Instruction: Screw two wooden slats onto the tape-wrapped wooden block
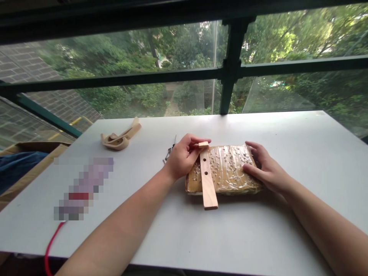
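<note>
Two things are held: the left hand [184,155] pinches the far end of a wooden strip [208,188], and the right hand [267,170], curved half open, holds the right end of a taped block [230,168]. Over the block's left part, the strip juts past the near side. It looks light and stiff, best taken by its long edges; the block's taped top seems slick, so its sides should grip better. Screws [168,154] lie just left; bench [184,234] surface stretches toward its near and right edges.
</note>
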### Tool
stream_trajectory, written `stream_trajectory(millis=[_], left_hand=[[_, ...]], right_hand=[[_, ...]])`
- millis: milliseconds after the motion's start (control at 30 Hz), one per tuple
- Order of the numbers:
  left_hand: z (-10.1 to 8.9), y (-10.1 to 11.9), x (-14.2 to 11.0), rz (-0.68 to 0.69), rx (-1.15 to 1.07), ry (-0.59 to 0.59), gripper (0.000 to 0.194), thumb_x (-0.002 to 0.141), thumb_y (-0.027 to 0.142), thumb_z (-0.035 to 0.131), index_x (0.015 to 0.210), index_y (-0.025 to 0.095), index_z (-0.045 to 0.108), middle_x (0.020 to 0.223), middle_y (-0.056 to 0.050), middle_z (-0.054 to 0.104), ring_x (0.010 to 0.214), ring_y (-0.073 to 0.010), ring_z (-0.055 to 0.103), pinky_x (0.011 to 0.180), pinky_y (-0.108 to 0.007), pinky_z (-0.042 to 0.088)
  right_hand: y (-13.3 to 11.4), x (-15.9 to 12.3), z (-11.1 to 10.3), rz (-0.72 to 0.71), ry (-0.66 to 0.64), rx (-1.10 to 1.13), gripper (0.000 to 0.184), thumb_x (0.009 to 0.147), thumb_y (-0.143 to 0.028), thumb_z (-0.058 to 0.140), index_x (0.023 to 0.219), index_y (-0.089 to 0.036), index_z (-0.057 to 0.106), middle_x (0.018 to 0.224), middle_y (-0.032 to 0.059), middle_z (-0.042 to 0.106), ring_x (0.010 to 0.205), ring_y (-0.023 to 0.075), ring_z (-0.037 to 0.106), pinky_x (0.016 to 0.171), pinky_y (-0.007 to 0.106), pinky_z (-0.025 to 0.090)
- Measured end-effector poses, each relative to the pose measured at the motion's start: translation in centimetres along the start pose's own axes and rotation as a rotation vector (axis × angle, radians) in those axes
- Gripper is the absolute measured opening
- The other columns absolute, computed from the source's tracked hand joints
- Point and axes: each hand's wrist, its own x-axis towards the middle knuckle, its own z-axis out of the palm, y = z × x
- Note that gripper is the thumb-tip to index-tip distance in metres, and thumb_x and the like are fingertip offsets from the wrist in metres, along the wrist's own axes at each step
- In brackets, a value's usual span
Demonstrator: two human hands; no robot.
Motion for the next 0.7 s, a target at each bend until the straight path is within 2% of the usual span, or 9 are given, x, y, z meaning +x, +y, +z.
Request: stream_trajectory(millis=[167,333,433,500,567,700], left_hand=[[0.0,-0.4,-0.4,-0.012,-0.079,0.040,0.020,0.094,0.036,0.067,0.107,0.022,0.062,0.116,-0.010,0.076,0.104,-0.0241,0.075,0.091,-0.041,0.062],[-0.7,-0.8,-0.4,-0.050,-0.198,0.081,0.019,0.093,0.034,0.070,0.104,0.022,0.061,0.113,-0.008,0.076,0.099,-0.0215,0.076,0.085,-0.037,0.063],[-1.8,-1.4,0.1,-0.064,-0.330,0.217,0.025,0.089,0.032,0.074,0.105,0.023,0.056,0.108,-0.004,0.077,0.091,-0.0182,0.077,0.081,-0.034,0.063],[-2.6,-1.8,0.5,-0.062,-0.339,0.327,0.028,0.088,0.032,0.076,0.104,0.023,0.055,0.107,-0.003,0.077,0.087,-0.0168,0.078,0.080,-0.032,0.063],[-3.0,-1.8,0.6,-0.048,-0.343,0.376,0.027,0.089,0.031,0.075,0.105,0.023,0.055,0.110,-0.003,0.076,0.087,-0.0166,0.078,0.081,-0.032,0.064],[-2.1,-1.2,0.1,-0.017,-0.354,0.334,0.023,0.089,0.029,0.074,0.103,0.023,0.056,0.112,-0.004,0.076,0.091,-0.0182,0.078,0.081,-0.033,0.064]], right_hand=[[0.0,0.0,0.0,0.008,-0.001,0.012,0.077,0.088,-0.052,0.070,0.151,-0.033,0.031,0.150,0.0121,0.051,0.135,0.0329,0.053,0.116,0.055,0.041],[0.0,-0.1,0.0,0.014,-0.003,0.021,0.076,0.088,-0.052,0.070,0.151,-0.033,0.032,0.152,0.0116,0.050,0.138,0.0329,0.051,0.117,0.054,0.039],[0.2,-0.1,0.0,0.017,-0.006,0.027,0.076,0.088,-0.051,0.070,0.151,-0.033,0.032,0.156,0.0113,0.046,0.139,0.0334,0.050,0.118,0.055,0.039],[0.2,-0.1,-0.1,0.017,-0.007,0.026,0.075,0.088,-0.051,0.070,0.151,-0.033,0.033,0.156,0.0113,0.046,0.139,0.0338,0.050,0.117,0.056,0.040],[0.3,-0.1,-0.1,0.012,-0.007,0.023,0.075,0.088,-0.051,0.070,0.150,-0.033,0.034,0.154,0.0114,0.048,0.139,0.0340,0.050,0.117,0.056,0.039],[0.3,-0.1,-0.1,0.017,-0.003,0.031,0.075,0.088,-0.051,0.070,0.151,-0.034,0.033,0.153,0.0111,0.049,0.137,0.0338,0.051,0.117,0.056,0.039]])
